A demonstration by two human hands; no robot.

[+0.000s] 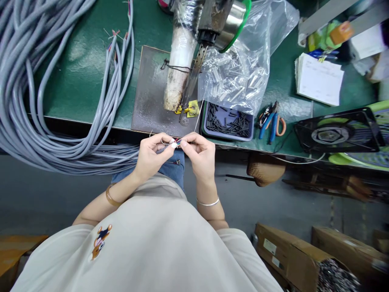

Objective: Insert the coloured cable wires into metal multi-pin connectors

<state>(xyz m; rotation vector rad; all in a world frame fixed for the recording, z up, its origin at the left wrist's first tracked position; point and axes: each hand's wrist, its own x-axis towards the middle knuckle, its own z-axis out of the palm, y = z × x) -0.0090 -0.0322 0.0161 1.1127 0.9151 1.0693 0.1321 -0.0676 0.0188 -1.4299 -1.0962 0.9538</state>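
Both hands are busy at the near edge of the green bench [75,61]. Left hand [153,153] pinches small coloured wires [178,142] thumb to fingertips; right hand [199,152] pinches the same cluster from the right. Wires sit between the 2, at the near edge of the dark plate [148,95], left of the tray [223,137]. Thin pale strand [199,117] runs to the right hand; can't tell if it's gripped or passes behind.

Handling, my read: pinch close to the ends so conductors don't splay, sort 1 at a time, left steady, right fine. Keep slack in the grey cables [91,148] at left so their weight doesn't tug. Iron [194,77] sits just far of the fingers; assume hot, keep knuckles clear.
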